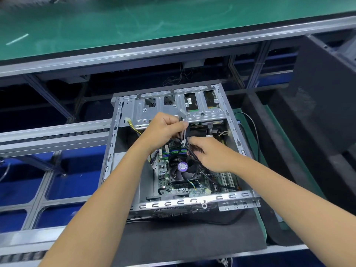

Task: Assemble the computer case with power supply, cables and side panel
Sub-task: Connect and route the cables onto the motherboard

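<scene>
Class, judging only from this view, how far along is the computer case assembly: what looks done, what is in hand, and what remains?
Done: the motherboard with its fan sits inside the open case.

In hand: the left hand and right hand both grip the cable bundle above the board.

Left: the cables are not yet routed, and the case top is uncovered. The power supply cannot be confirmed here.

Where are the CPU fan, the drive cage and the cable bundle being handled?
CPU fan (183, 167): head view, on its purple hub sticker.
Drive cage (173, 109): head view, on its flat metal top plate.
Cable bundle (192, 148): head view, on the dark wires between both hands.
</scene>
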